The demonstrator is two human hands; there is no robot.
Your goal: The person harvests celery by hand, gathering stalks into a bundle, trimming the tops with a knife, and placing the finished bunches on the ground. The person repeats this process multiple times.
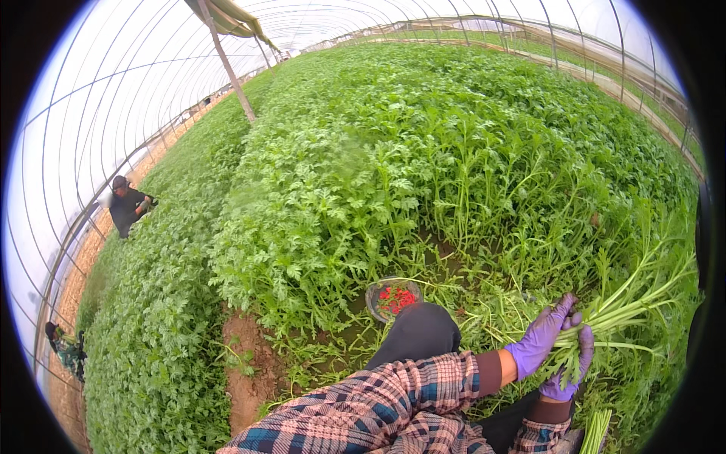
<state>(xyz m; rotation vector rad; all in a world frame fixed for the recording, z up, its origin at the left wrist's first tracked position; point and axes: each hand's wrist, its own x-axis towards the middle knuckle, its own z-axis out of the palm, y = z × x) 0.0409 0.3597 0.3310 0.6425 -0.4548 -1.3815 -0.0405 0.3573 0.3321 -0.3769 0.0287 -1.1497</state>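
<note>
A bunch of cut leafy greens (pixel 615 312), with pale stems and lobed leaves, is held out to my right. My right hand (pixel 575 366), in a purple glove, curls around the stems from below. My left hand (pixel 541 337), gloved the same way, closes on the bunch from the near left side, its fingertips by the stems. Below them, at the lower rim of the view, lies another bundle of green stems (pixel 595 432). A dark round bowl (pixel 371 301) holding small red pieces (pixel 396 299) stands just beyond my knee (pixel 422 329).
Dense leafy plants (pixel 317 193) fill the beds ahead. Trampled or cut greens (pixel 488 301) litter the ground near me. A strip of bare soil (pixel 249 363) runs at left. A slanted post (pixel 227 62) stands under the plastic tunnel. Two people (pixel 129 207) are at the left side.
</note>
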